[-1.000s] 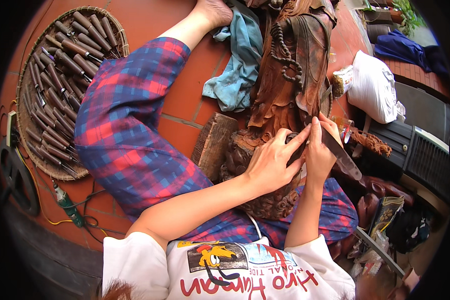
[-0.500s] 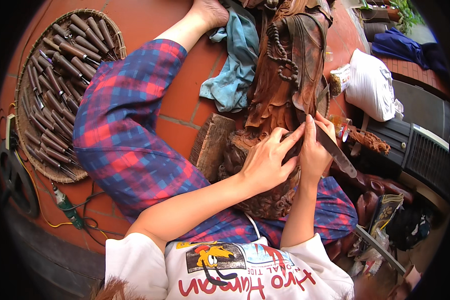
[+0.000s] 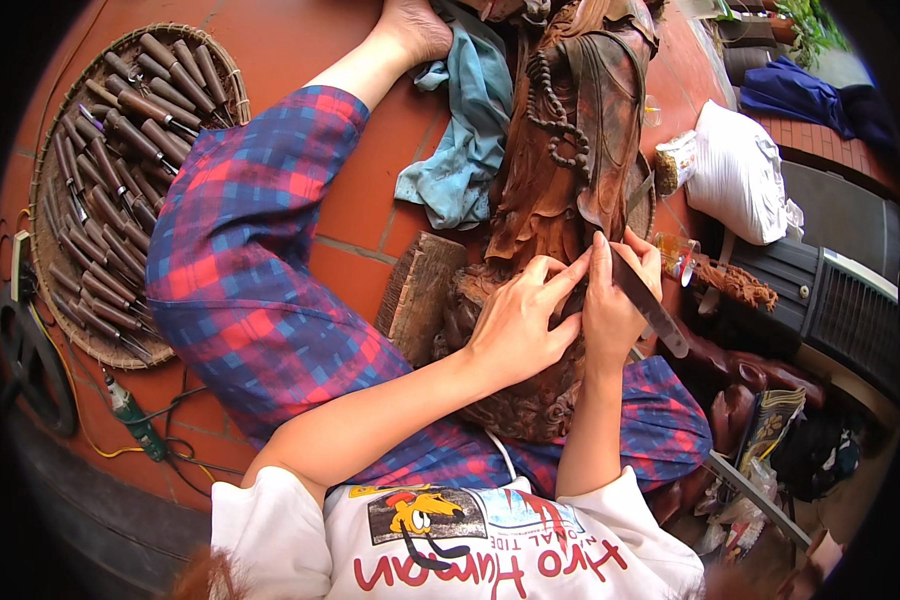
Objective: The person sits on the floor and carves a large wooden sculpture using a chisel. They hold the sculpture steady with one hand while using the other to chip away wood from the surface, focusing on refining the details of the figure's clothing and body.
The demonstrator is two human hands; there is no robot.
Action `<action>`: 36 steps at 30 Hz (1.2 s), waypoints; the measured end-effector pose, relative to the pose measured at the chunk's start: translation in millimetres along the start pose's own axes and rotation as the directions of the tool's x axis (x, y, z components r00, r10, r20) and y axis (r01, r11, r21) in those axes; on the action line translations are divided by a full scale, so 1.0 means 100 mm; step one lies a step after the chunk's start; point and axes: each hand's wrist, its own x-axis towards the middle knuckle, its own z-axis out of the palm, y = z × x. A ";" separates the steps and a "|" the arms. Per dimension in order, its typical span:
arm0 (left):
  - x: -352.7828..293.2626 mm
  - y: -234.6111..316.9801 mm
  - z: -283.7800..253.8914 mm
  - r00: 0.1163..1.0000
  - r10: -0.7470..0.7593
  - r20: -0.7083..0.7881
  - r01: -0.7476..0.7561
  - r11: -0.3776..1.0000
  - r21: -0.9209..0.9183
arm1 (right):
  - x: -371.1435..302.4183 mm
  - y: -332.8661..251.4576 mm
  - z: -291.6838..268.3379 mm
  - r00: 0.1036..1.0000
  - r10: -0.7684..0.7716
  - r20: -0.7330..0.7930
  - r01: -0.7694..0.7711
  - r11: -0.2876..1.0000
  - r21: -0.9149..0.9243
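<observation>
A dark reddish-brown carved wooden statue (image 3: pixel 540 195), with robe folds and a string of carved beads, leans away from my lap. Its knobbly base lies between my legs. My right hand (image 3: pixel 615 305) is closed around a flat, dark metal blade (image 3: pixel 655 312), whose rounded end sticks out toward the lower right. The right thumb points up along the statue's lower folds. Resting against the base, my left hand (image 3: pixel 525 325) has its fingers apart, and the index fingertip reaches close to the right thumb. The blade's working end is hidden by the fingers.
A round woven tray (image 3: pixel 40 240) full of wood-handled chisels (image 3: pixel 120 200) lies left. A green power tool (image 3: pixel 135 420) with cords is below it. A wood block (image 3: pixel 420 295) and blue cloth (image 3: pixel 465 130) lie by the statue. Right are a white sack (image 3: pixel 735 175) and a glass (image 3: pixel 678 255).
Both hands and the blade have shifted slightly left, and the blade's free end has swung a little inward. The statue appears slightly farther left too. The grip looks the same.
</observation>
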 end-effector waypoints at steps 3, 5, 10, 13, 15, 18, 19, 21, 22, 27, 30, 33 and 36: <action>0.00 0.05 0.06 0.999 -0.022 0.033 0.022 1.000 -0.009 | -0.01 0.12 -0.05 0.994 0.112 -0.005 -0.107 0.963 0.248; -0.01 0.07 0.05 0.998 -0.026 0.049 0.027 1.000 -0.014 | -0.02 0.15 -0.05 0.993 0.117 0.003 -0.114 0.960 0.257; 0.00 0.00 0.07 1.000 0.007 -0.021 -0.006 1.000 0.019 | 0.02 0.06 -0.04 0.999 -0.033 0.013 0.033 0.999 0.025; -0.01 0.07 0.06 0.999 -0.020 0.044 0.020 1.000 -0.002 | 0.00 0.22 -0.06 0.994 0.113 0.003 -0.110 0.955 0.276; -0.02 0.08 0.00 0.999 -0.035 0.011 0.036 0.999 -0.013 | 0.00 0.09 -0.04 0.999 -0.029 0.013 0.028 0.998 0.053; 0.01 0.05 0.00 0.999 -0.043 0.010 0.042 0.999 0.014 | 0.04 0.04 -0.03 0.999 -0.029 0.026 0.028 0.999 0.042; -0.01 0.07 0.05 0.999 -0.031 0.018 0.031 0.999 0.016 | 0.02 0.13 -0.06 1.000 0.013 0.017 -0.015 0.989 0.150; -0.01 0.09 0.06 0.996 -0.065 0.068 0.065 0.998 -0.004 | -0.01 0.23 -0.07 0.999 0.043 0.007 -0.044 0.962 0.271; 0.00 0.09 0.03 0.998 -0.050 0.045 0.050 0.999 -0.016 | -0.02 0.25 -0.06 1.000 -0.015 -0.002 0.015 0.984 0.177; -0.02 0.04 0.04 0.999 -0.038 0.020 0.038 0.999 -0.029 | -0.01 0.15 -0.05 1.000 -0.011 0.026 0.008 0.992 0.125; 0.00 0.06 0.09 1.000 -0.017 0.015 0.017 1.000 -0.013 | -0.02 0.24 -0.08 1.000 -0.020 0.016 0.017 0.983 0.185; -0.01 0.05 -0.03 0.999 -0.033 0.000 0.033 0.998 -0.062 | -0.01 0.10 -0.03 0.993 -0.119 0.016 0.120 0.993 -0.019; -0.01 0.00 0.08 0.998 -0.044 0.038 0.046 0.998 -0.047 | -0.02 0.23 -0.06 0.997 -0.072 0.027 0.068 0.990 0.122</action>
